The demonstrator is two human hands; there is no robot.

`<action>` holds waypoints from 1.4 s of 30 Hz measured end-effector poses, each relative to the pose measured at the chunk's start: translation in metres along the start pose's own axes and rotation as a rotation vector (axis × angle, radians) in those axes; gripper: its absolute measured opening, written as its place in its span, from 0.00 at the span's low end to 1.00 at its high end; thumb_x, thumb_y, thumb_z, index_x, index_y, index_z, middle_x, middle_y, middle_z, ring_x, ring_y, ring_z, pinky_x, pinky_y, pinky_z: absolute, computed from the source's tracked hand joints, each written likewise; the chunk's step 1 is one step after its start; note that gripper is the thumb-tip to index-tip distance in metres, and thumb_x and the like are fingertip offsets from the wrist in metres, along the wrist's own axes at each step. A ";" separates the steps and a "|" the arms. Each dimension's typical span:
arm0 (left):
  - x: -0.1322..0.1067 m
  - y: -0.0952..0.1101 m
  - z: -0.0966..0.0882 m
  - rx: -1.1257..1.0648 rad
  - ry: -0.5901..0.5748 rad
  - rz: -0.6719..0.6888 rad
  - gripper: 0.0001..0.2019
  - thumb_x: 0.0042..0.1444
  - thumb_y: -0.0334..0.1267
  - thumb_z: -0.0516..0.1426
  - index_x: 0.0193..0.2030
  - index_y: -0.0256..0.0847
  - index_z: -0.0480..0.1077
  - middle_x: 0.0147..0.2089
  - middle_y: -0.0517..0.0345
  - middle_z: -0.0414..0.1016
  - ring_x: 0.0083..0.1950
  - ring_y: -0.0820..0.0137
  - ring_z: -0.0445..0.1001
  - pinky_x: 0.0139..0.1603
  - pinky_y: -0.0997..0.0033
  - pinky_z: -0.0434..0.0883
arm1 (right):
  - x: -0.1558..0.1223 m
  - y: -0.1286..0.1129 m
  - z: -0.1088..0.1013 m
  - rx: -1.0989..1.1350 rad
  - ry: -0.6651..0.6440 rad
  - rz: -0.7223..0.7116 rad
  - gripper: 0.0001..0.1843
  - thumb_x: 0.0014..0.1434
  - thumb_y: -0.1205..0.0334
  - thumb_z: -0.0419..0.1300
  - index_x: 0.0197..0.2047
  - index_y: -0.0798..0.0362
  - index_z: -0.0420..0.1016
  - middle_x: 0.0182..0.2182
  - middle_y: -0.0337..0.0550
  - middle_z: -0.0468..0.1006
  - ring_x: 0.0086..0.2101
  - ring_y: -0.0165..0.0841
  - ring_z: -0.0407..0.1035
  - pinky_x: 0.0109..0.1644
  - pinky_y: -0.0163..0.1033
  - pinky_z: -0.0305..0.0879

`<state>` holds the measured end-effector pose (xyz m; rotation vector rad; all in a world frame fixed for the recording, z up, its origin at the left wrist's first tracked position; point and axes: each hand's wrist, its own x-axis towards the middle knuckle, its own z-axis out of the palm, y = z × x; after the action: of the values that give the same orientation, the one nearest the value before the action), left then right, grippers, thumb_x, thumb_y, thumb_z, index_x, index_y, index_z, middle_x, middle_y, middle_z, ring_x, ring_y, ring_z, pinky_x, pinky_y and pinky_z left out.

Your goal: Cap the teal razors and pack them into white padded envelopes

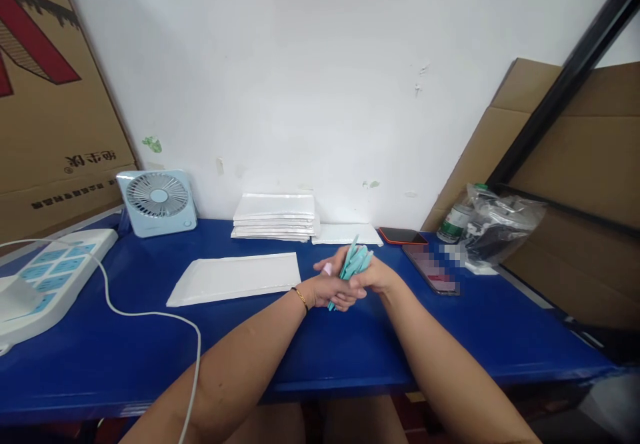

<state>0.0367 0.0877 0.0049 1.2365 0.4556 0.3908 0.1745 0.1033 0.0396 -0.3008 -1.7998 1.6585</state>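
Both of my hands are together above the front middle of the blue table [340, 364], closed around one bundle of slim teal sticks [356, 261]. My left hand [327, 291] wraps the bundle from the left and below; a thin gold bracelet [300, 299] is on that wrist. From the right, my right hand [373, 275] grips the same bundle, with its thumb across the front. The sticks' ends poke out above and a little below the fingers, and their exact kind cannot be made out. A small pale pink piece [327, 269] shows by the left fingers.
A white padded envelope [240, 277] lies left of my hands. Behind stand a stack of similar envelopes [274, 217] and a lower pile [347, 233]. Two phones, a bottle [455, 224] and a plastic bag [503, 224] are right; a fan [159, 203], power strip [60, 277] and cable [150, 314] left.
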 end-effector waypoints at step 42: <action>-0.010 0.008 0.000 0.086 -0.092 -0.002 0.22 0.42 0.39 0.64 0.16 0.39 0.51 0.10 0.71 0.51 0.11 0.84 0.48 0.13 0.80 0.45 | -0.010 -0.078 0.016 -0.843 0.276 -0.092 0.28 0.64 0.44 0.39 0.55 0.47 0.69 0.57 0.41 0.68 0.59 0.40 0.56 0.65 0.53 0.46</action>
<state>0.0279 0.0844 0.0135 1.3321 0.3982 0.3141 0.1926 0.0722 0.1109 -0.7515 -2.1553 0.6707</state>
